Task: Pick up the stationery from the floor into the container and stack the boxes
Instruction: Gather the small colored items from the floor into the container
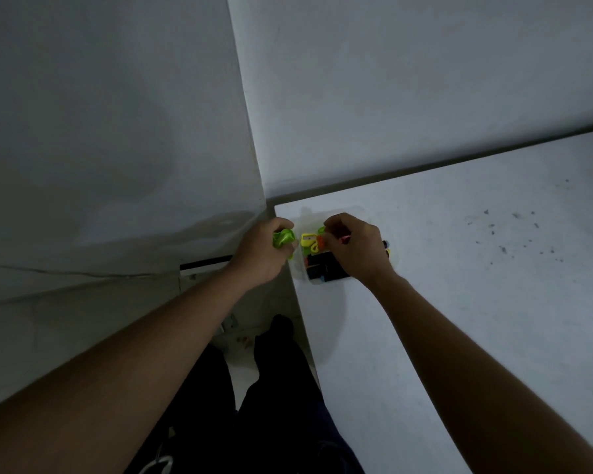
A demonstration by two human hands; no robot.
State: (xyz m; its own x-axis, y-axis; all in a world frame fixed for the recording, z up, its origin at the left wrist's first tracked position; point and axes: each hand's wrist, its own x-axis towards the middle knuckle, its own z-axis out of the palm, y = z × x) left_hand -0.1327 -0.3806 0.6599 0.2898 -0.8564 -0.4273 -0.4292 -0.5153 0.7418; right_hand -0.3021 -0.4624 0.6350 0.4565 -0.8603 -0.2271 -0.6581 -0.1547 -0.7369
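- The grey walls [117, 114] filled the upper part of the view and met in a corner above the hands.
- A white table [459, 302] ran from the corner out to the right; its top carried scattered dark specks toward the far right side.
- The person's dark trousers [271, 405] showed at the bottom, between the table edge and the left wall, with a strip of pale floor [240, 374] beside them.
- Both bare forearms reached forward from the lower corners toward the near-left corner of the table.
- The right hand [356, 249] hovered over the container, fingers curled in a narrow pinch on a small orange piece [320, 240], with a thin pink-red item [345, 238] poking out between the fingers.
- The left hand [264, 253] was closed around a bright green bundle [283, 238], just beside the table's left edge and close to the container.
- The clear container [308, 268] sat on the table right at its near-left corner; its walls were faint and hard to trace.
- Inside it lay a black block [324, 266] of stationery, partly hidden under the right hand.
- A yellow sharpener-like piece [307, 240] sat in the container's far part, between the two hands.
- Smaller yellow and green bits lay around it, too small to tell apart.
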